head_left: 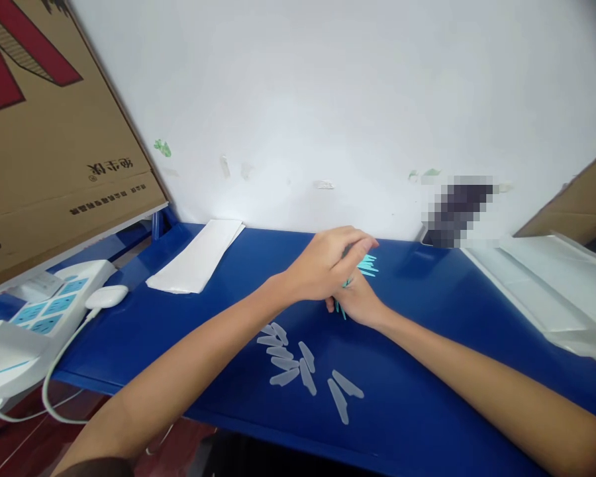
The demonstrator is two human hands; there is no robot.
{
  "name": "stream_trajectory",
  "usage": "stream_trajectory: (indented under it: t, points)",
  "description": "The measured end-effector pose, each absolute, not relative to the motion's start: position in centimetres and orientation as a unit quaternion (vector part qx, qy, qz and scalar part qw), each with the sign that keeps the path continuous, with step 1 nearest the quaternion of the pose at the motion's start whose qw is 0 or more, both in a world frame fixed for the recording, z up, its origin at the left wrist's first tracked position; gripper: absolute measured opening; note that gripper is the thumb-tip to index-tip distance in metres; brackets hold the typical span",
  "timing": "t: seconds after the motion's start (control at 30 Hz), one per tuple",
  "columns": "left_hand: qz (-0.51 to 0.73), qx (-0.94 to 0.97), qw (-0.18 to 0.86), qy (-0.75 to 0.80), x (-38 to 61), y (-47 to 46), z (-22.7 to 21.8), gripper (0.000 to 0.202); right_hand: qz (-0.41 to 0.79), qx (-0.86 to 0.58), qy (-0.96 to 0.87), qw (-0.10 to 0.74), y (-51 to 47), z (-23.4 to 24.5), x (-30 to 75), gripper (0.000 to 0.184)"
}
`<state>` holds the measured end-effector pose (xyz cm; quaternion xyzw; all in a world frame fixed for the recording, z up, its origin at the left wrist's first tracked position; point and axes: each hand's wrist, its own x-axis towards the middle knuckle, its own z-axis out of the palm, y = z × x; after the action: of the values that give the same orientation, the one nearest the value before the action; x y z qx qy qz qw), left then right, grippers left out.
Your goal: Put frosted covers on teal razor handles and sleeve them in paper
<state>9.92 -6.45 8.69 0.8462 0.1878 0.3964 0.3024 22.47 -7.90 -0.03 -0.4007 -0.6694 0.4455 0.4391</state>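
Note:
My left hand (328,265) and my right hand (360,301) meet over the middle of the blue table (427,397). Both are closed around a bundle of thin teal sticks (367,266), whose tips fan out to the right of my left fingers. The left hand lies over the right one and hides most of the bundle. On the table just below my hands lie several translucent grey caps (298,364), scattered loosely between my forearms.
A stack of white paper strips (198,262) lies at the back left. A white power strip (54,308) with a plug and cable sits at the left edge under a cardboard box (54,132). A white tray (551,285) stands at the right. A white wall closes the back.

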Motion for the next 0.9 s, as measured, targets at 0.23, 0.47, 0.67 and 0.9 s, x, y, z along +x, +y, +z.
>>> stream_trajectory:
  t: [0.23,0.47,0.67,0.9]
  points:
    - [0.517,0.758,0.112,0.382,1.2,-1.2,8.0,0.046,0.375,-0.457,-0.631,0.502,-8.0,1.6,23.4,0.046]
    - [0.087,0.631,-0.014,0.771,-9.8,3.6,2.2,0.097,0.389,-0.458,-0.629,0.493,-7.8,1.1,23.7,0.048]
    - [0.110,0.634,-0.007,0.766,-9.9,3.4,2.6,0.093,0.443,-0.436,-0.616,0.483,-7.5,0.3,23.6,0.050]
    - [0.174,0.614,-0.026,0.769,-10.2,3.2,4.2,0.100,0.443,-0.440,-0.639,0.448,-7.8,0.3,23.3,0.050]
